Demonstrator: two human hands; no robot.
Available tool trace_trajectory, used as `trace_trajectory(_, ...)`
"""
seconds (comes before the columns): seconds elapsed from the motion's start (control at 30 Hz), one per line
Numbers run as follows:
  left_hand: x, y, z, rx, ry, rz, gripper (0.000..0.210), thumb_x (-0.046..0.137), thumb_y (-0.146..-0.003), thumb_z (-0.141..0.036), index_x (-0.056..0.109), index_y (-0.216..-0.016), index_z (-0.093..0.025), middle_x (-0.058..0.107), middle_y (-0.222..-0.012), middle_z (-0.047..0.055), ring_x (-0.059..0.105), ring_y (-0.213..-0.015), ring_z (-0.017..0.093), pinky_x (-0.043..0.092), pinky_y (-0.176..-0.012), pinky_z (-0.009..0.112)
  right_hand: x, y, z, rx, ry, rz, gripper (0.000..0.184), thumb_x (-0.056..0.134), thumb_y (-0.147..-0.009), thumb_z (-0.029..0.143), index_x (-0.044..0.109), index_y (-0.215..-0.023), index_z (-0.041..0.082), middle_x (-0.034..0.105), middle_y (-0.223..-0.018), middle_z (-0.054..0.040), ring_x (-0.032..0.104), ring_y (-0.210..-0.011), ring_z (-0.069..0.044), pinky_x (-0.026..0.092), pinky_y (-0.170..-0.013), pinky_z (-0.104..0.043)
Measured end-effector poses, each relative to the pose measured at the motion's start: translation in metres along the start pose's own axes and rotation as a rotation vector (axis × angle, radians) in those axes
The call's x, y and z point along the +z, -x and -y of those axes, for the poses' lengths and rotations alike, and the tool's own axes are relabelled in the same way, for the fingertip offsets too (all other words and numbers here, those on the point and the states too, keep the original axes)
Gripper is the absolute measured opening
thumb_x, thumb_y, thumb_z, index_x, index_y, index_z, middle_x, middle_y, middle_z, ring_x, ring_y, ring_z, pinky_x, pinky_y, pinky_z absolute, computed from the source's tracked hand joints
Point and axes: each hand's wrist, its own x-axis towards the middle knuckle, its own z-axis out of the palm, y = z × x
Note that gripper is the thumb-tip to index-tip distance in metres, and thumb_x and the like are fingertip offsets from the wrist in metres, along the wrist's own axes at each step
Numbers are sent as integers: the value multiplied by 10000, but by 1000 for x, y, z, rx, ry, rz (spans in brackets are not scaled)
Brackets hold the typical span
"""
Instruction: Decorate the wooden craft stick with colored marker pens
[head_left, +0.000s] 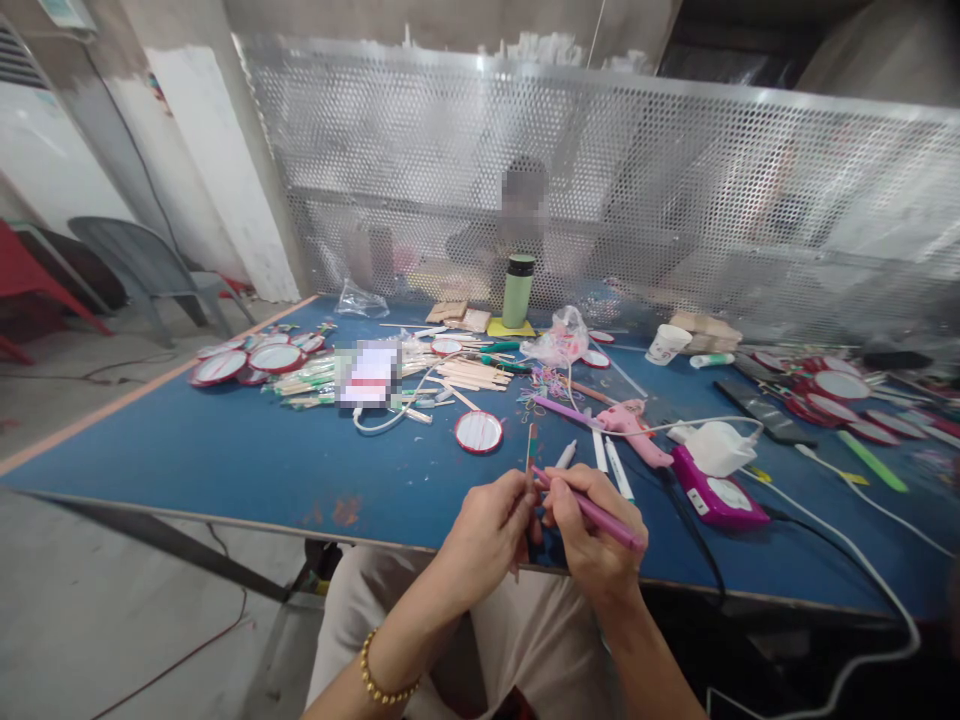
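Note:
My left hand (489, 522) is closed around a thin flat wooden stick (531, 443), which stands nearly upright with green and reddish patches of colour on it. In my right hand (600, 535) is a pink marker pen (609, 522), gripped like a writing pen. Its tip meets or nearly meets the stick just above my left fingers; exact contact is too small to tell. Beyond my hands lies a round white disc with a red rim (478, 432). White marker pens (618, 470) rest on the table just past my right hand.
The blue table (247, 450) holds a phone (370, 375), wooden sticks (472, 374), colourful rubber bands (559, 384), a pink glue gun (634, 430), a magenta box (716, 495) with cables, a paper cup (667, 344) and a green bottle (517, 292). A perforated metal screen (405, 140) stands behind.

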Motion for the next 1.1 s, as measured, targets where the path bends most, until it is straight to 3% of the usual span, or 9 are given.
trace_trajectory(1.1, -1, -1, 3, -16, 1, 2, 388, 433, -934, -568, 463, -767, -218, 564, -602, -27, 480, -413, 100, 379, -410, 214, 1, 3, -2, 30, -38, -38, 141, 573, -933, 184, 695, -866, 206, 725, -732, -9, 630, -489, -113, 521, -464, -225)
